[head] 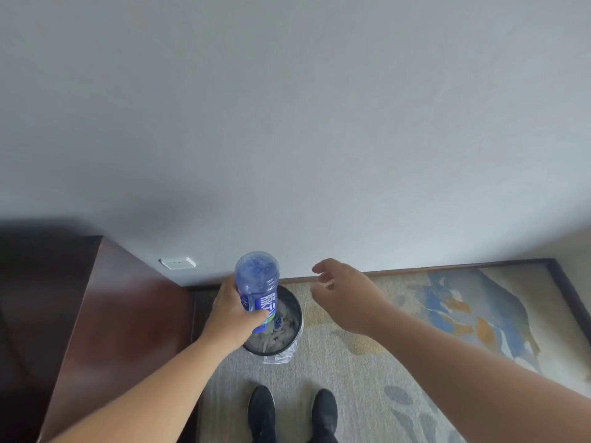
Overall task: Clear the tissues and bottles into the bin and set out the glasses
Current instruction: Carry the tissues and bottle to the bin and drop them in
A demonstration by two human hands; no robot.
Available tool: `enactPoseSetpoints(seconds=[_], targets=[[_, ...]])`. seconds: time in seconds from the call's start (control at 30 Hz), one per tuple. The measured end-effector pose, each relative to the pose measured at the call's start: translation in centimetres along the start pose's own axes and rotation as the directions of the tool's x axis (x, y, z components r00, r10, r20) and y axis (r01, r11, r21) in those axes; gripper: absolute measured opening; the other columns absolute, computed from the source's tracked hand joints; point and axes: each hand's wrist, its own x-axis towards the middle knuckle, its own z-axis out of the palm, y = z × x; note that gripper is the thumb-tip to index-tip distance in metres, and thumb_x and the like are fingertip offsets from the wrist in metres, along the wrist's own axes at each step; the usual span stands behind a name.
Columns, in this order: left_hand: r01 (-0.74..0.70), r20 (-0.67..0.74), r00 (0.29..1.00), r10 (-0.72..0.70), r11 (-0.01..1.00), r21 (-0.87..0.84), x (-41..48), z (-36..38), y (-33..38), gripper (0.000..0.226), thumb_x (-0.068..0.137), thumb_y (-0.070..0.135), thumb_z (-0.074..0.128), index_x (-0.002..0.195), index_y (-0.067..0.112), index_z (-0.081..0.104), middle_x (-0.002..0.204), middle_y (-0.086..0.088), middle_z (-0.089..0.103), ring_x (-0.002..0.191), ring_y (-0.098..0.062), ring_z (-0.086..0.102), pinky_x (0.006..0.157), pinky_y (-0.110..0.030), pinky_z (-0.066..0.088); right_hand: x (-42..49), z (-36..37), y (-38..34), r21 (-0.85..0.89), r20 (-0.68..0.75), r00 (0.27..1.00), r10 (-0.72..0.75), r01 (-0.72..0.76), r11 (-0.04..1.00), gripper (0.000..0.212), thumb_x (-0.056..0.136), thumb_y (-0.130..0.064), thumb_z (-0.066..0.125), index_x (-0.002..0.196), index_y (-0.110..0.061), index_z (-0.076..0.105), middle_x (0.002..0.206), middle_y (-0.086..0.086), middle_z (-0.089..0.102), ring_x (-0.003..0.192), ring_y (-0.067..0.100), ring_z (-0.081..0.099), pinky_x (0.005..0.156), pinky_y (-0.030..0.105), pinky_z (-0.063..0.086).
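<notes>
The clear blue-labelled plastic bottle is gripped neck-down by the left hand directly above the round black bin; the right hand is held relaxed, empty.

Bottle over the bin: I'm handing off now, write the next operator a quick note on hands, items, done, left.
Left hand: grip round the blue bottle, held neck down above the bin.
Right hand: open, empty, off to the bin's right.
Done: crumpled tissues lie in the bin.
Left: release this bottle into the bin; set out the glasses, none in view.
</notes>
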Motion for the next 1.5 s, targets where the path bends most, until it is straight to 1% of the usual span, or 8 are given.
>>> enactPoseSetpoints(seconds=[0.2,0.3,0.5,0.57,0.8,1.0,1.27,1.5], targets=[[0.059,-0.024,0.998,-0.06,0.997,-0.048,3.7,3.2,-4.8,0.072,0.049,0.032,0.075,0.115,0.032,0.044,0.116,0.001,0.059,0.107,-0.018,0.06,0.093,-0.049,0.05,3.5,2.2,4.0,-0.023,0.085,0.996,0.029,-0.027,0.999,0.041,0.09,-0.042,0.051,0.128,-0.029,0.05,0.115,-0.013,0.057,0.1,0.008,0.057,0.087,0.032,0.049],[0.109,-0.032,0.993,-0.112,0.992,-0.066,4.0,4.5,-5.6,0.072,0.05,0.03,0.077,0.113,0.035,0.043,0.119,0.003,0.055,0.107,-0.016,0.059,0.092,-0.042,0.051,4.4,2.9,5.6,-0.028,0.114,0.993,0.043,-0.04,0.999,0.04,0.089,-0.041,0.052,0.128,-0.029,0.051,0.113,-0.013,0.057,0.099,0.008,0.057,0.087,0.032,0.048],[0.235,-0.087,0.968,-0.234,0.972,0.007,2.7,5.7,-6.3,0.082,0.067,0.035,0.076,0.132,0.045,0.027,0.122,0.011,0.028,0.098,-0.005,0.042,0.066,-0.016,0.033,4.8,2.9,6.6,-0.021,0.147,0.988,0.041,-0.038,0.999,0.038,0.089,-0.038,0.053,0.126,-0.028,0.052,0.111,-0.012,0.058,0.1,0.009,0.057,0.089,0.034,0.048],[0.232,-0.095,0.969,-0.23,0.973,0.007,2.4,5.6,-5.7,0.079,0.069,0.036,0.074,0.132,0.045,0.026,0.123,0.011,0.028,0.093,-0.002,0.044,0.065,-0.017,0.034,4.8,2.4,6.6,-0.017,0.148,0.988,0.032,-0.03,0.999,0.038,0.09,-0.037,0.053,0.126,-0.028,0.052,0.111,-0.012,0.057,0.098,0.009,0.057,0.087,0.032,0.047],[0.193,-0.116,0.974,-0.195,0.981,-0.024,-0.3,4.8,-2.0,0.075,0.07,0.038,0.069,0.134,0.042,0.03,0.124,0.009,0.039,0.109,-0.012,0.048,0.091,-0.039,0.046,2.8,-0.4,5.6,-0.021,0.144,0.989,-0.036,0.039,0.999,0.035,0.09,-0.036,0.052,0.125,-0.028,0.052,0.113,-0.012,0.058,0.102,0.009,0.057,0.087,0.03,0.046],[0.105,-0.194,0.972,-0.13,0.985,-0.138,-4.7,3.5,3.1,0.065,0.081,0.027,0.067,0.136,0.036,0.035,0.126,0.004,0.044,0.109,-0.01,0.05,0.08,-0.027,0.041,0.7,-3.9,2.3,-0.021,0.128,0.979,-0.157,0.161,0.987,0.034,0.091,-0.036,0.052,0.125,-0.029,0.052,0.114,-0.011,0.06,0.102,0.009,0.057,0.087,0.028,0.045],[-0.021,-0.357,0.934,-0.016,0.995,-0.099,-12.5,-1.7,9.0,0.052,0.083,0.025,0.063,0.132,0.027,0.044,0.123,0.001,0.051,0.11,-0.01,0.051,0.087,-0.023,0.038,-2.9,-5.5,-5.2,-0.018,0.116,0.919,-0.377,0.382,0.924,0.032,0.09,-0.037,0.052,0.122,-0.032,0.053,0.111,-0.015,0.057,0.1,0.009,0.056,0.083,0.025,0.04],[-0.076,-0.536,0.843,0.041,0.996,-0.043,-21.5,-7.4,9.6,0.038,0.084,0.026,0.063,0.12,0.03,0.053,0.117,0.005,0.057,0.11,-0.008,0.054,0.094,-0.027,0.041,-8.3,-4.1,-12.3,-0.034,0.121,0.82,-0.56,0.567,0.823,0.03,0.089,-0.036,0.054,0.119,-0.032,0.055,0.109,-0.014,0.059,0.098,0.009,0.057,0.081,0.025,0.04]])
